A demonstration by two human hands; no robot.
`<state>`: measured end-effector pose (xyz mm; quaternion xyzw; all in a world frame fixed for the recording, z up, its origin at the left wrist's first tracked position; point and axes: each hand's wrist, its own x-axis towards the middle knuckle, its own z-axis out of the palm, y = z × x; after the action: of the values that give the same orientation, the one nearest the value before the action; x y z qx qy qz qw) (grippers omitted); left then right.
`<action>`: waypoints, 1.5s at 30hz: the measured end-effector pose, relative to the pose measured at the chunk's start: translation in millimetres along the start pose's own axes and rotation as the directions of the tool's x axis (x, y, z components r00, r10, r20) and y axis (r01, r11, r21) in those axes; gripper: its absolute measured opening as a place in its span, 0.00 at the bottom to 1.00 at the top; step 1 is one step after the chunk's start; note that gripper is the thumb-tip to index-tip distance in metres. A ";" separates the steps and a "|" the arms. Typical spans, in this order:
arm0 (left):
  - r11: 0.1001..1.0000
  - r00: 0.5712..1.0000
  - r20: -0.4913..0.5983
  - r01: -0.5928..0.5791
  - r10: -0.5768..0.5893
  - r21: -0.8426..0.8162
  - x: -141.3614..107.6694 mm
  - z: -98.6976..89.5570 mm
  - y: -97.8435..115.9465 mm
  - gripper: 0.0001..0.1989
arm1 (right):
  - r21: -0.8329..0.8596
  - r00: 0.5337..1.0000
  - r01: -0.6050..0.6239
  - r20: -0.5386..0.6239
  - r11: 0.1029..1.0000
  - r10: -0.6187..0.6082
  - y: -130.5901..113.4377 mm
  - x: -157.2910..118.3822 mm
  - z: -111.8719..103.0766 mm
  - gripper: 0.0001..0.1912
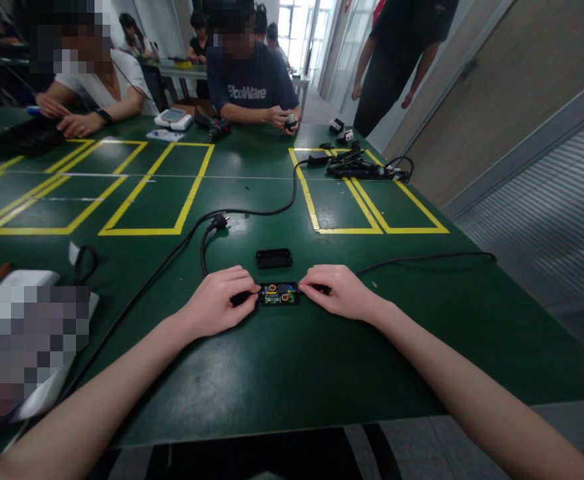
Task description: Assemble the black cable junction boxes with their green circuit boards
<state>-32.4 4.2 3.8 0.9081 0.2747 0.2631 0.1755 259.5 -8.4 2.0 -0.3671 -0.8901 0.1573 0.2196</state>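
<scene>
Fingers (243, 285) of the left hand (216, 301) grip the left end of an open black case (280, 305) baring its circuit board (274, 297), lying lengthwise left to right on the green tabletop (222, 380) between equally near hands, its right end pinched by the right hand (345, 292).

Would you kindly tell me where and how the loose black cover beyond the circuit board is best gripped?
Probably pinch the black cover by its two short ends, coming from above. It lies flat and longish on the green table, both ends untouched, while the circuit board, flanked by the left hand and right hand, sits close to its near side.
</scene>
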 end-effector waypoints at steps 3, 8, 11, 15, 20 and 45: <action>1.000 1.000 0.011 -0.015 0.015 0.026 1.0 -1.0 0.9 0.10 | -0.005 1.000 0.010 -0.012 1.000 -0.010 -2.3 1.1 -0.9 0.14; 0.972 0.995 0.070 -0.089 0.075 0.216 4.3 -4.9 4.9 0.13 | -0.007 1.000 0.003 -0.009 1.000 -0.003 -4.5 3.1 -1.5 0.13; 0.958 0.991 0.091 -0.114 0.093 0.263 4.9 -6.5 7.4 0.12 | -0.015 1.000 -0.009 -0.007 1.000 0.009 -5.0 3.1 -1.0 0.13; 0.951 0.991 0.099 -0.111 0.085 0.289 3.9 -5.9 8.2 0.12 | 0.003 0.998 -0.055 0.001 0.998 0.055 -6.2 3.2 -0.6 0.12; 0.925 0.993 0.084 -0.107 0.082 0.366 3.0 -1.4 11.0 0.13 | 0.003 0.997 -0.081 -0.012 0.997 0.081 -6.7 4.3 1.8 0.11; 0.903 0.978 -0.120 0.203 -0.169 0.379 5.8 11.1 0.4 0.30 | -0.204 0.981 -0.114 -0.180 0.972 0.077 10.8 10.0 26.6 0.21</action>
<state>-21.7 5.4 -2.7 0.8824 0.4140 0.2234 0.0042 246.0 3.0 -22.7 -0.4432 -0.8609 0.0392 0.2466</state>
